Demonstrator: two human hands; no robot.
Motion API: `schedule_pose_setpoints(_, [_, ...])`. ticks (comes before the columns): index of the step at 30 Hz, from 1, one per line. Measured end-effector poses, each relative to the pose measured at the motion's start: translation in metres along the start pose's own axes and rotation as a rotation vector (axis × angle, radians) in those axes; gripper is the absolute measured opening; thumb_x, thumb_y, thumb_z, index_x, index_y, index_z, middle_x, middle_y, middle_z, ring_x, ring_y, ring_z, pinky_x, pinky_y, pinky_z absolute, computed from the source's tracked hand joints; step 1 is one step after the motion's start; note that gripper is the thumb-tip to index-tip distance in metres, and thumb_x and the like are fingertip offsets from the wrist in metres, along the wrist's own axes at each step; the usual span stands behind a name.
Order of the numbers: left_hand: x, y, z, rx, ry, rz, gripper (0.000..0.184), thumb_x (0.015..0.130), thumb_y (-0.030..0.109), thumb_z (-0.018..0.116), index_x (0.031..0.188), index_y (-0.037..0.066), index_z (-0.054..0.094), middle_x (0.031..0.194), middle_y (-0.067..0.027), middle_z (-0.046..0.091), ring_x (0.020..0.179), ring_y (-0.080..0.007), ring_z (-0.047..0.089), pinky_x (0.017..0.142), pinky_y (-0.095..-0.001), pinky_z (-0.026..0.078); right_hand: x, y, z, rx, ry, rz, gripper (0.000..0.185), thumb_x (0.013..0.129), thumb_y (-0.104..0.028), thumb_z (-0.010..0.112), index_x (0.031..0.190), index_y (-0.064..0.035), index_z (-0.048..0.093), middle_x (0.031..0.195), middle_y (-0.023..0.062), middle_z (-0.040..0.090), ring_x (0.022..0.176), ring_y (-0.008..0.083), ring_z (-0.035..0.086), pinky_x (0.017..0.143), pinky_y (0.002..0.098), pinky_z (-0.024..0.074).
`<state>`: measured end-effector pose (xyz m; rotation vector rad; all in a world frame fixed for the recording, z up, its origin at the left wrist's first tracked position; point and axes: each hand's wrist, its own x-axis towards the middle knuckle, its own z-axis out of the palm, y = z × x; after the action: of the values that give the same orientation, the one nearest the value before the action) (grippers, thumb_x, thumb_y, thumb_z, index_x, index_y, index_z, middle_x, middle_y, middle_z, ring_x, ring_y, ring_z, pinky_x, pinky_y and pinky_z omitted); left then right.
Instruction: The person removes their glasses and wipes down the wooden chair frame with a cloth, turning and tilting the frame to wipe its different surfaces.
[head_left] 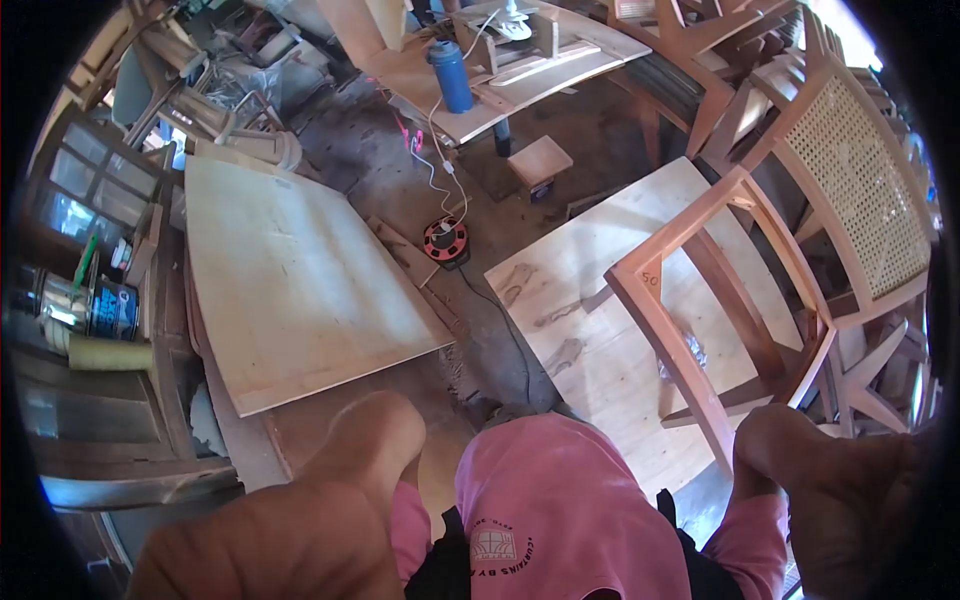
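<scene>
My left hand (pixel 250 545) is raised very close to the camera at the lower left, and its fingers fall outside the picture. Beyond it lies a pale plywood sheet (pixel 300 270). At the lower right, my right hand (pixel 865 500) is just as close, dark and cut off by the round edge of the view. A reddish-brown wooden chair frame (pixel 640 300) marked "50" stands past the right arm, over a second plywood sheet (pixel 540 290). I cannot make out anything held in either hand.
A workbench (pixel 590 80) at the back carries a blue bottle (pixel 451 78). On the floor sit a red-and-black cable reel (pixel 446 243) with cords and a small wooden stool (pixel 540 160). Cane-backed chair parts (pixel 860 180) crowd the right; tins (pixel 112 308) stand at left.
</scene>
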<state>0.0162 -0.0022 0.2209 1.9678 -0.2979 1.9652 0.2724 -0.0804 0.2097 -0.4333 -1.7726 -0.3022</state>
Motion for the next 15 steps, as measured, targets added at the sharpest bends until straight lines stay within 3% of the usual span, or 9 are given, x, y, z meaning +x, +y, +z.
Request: schedule_pose_setpoints(15, [0.001, 0.008, -0.015, 0.033, -0.007, 0.012, 0.026, 0.085, 0.011, 0.050, 0.109, 0.002, 0.056, 0.111, -0.0111, 0.056, 0.098, -0.0207, 0.052, 0.088, -0.0323, 0.043, 0.003, -0.027, -0.005, -0.109, -0.053, 0.013, 0.035, 0.078, -0.036, 0.064, 0.085, -0.0039, 0.055, 0.073, 0.0094, 0.054, 0.060, 0.0225, 0.055, 0.059, 0.0377, 0.0473])
